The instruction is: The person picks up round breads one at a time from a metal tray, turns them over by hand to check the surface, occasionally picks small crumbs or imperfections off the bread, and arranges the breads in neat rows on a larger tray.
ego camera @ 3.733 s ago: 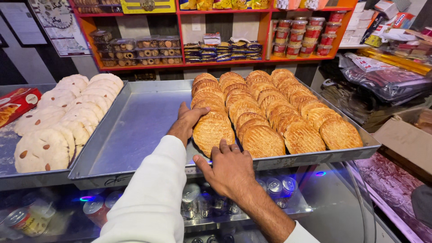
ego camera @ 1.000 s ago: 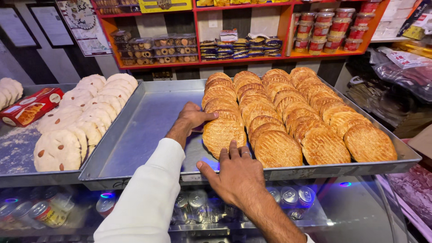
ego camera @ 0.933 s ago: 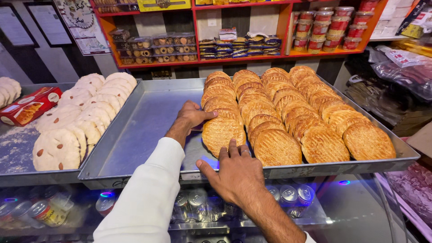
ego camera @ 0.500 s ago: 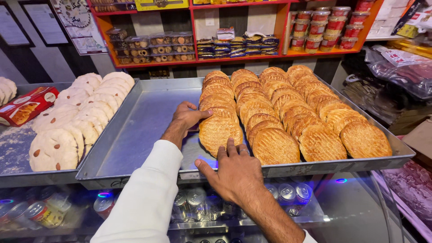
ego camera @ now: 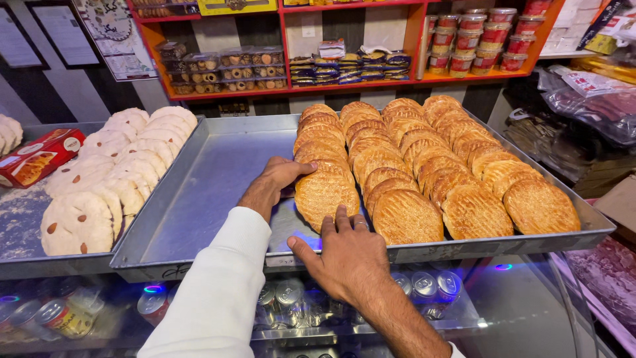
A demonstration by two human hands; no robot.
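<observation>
Head view, left to right. A red box (ego camera: 36, 156) lies at the far left, on the edge of a metal tray (ego camera: 26, 262) filled with pale round breads (ego camera: 109, 178) in overlapping rows, some set with almonds. Just beside it stands a second, larger tray (ego camera: 199, 199), its left half bare metal.

Reaching over that bare part, the left hand (ego camera: 278, 179), on a white sleeve (ego camera: 215, 292), rests its fingers against the left side of the front bread (ego camera: 324, 193) in the nearest row; the fingers are curled on the bread's edge, not closed round it. The right hand (ego camera: 344, 255) lies over the tray's front rim with fingers spread and loose, the fingertips touching the near edge of the same bread. It grips nothing.

That bread lies flat at the front of the leftmost of four rows of golden, ridged round breads (ego camera: 424, 159), which fill the tray's right half and overlap towards the back.

Under the trays, behind glass, stand cans (ego camera: 424, 288). Behind, red shelves (ego camera: 344, 83) carry packets and, to the right, red-lidded jars (ego camera: 483, 40). At the far right lie plastic-wrapped goods (ego camera: 589, 99).
</observation>
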